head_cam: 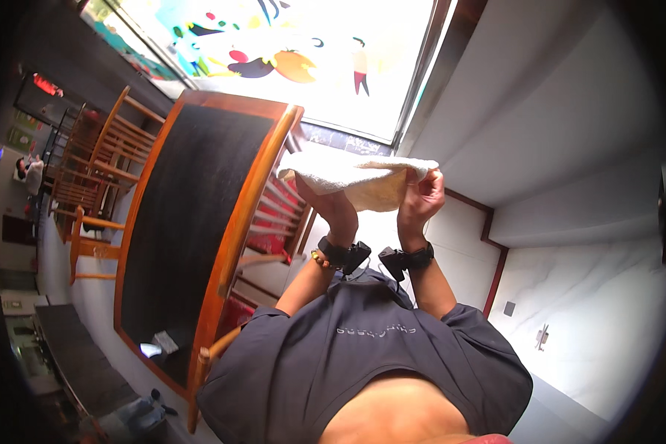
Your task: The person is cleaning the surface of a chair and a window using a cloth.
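A white terry cloth point(355, 169) is stretched between my two hands at chest height, its lower part hanging down and looking yellowish. My left hand point(327, 208) grips the cloth's left end, its fingers mostly hidden under the fabric. At the other end my right hand point(424, 197) pinches the corner between thumb and fingers. Both wrists wear black straps with small black devices, and a beaded bracelet is on the left one. The cloth is in front of the bright window point(311, 100).
To the left stands a wood-framed table point(191, 222) with a dark top, holding a small grey packet point(165, 342). Wooden chairs point(119, 139) line its far side; another chair point(275, 213) with red fabric is close by. A pale wall point(533, 111) rises at right. A person point(33, 173) is far left.
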The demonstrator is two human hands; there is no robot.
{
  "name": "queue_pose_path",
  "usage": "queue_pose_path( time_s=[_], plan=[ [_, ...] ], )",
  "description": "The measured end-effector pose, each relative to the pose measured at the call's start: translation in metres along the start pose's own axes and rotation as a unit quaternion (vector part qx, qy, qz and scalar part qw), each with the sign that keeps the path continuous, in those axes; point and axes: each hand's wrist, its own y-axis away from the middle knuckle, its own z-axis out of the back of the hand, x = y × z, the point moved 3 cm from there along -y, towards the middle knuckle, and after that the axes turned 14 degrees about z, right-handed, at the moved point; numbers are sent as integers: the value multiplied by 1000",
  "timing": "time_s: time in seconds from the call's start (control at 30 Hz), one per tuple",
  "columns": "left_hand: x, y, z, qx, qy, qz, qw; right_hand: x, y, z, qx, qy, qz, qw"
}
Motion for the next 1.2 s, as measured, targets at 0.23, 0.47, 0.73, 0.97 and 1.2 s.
queue_pose_path(
  time_s=[0.23, 0.47, 0.73, 0.97, 1.2],
  plan=[
    [43, -114, -135, 14, 16, 58, 998, -86, -115, -73, 24, 38, 166, 985],
    [94, -201, -242, 16, 57, 31, 998, -159, -205, -115, -8, 93, 183, 979],
    [163, -276, -341, -17, 66, 80, 994, -272, -284, -135, -23, 125, 127, 984],
    [173, -310, -379, -56, 24, 59, 996, -276, -314, -158, 4, 121, 153, 981],
    [168, -355, -411, -64, 86, 27, 994, -283, -332, -176, 63, 128, 192, 971]
  ],
)
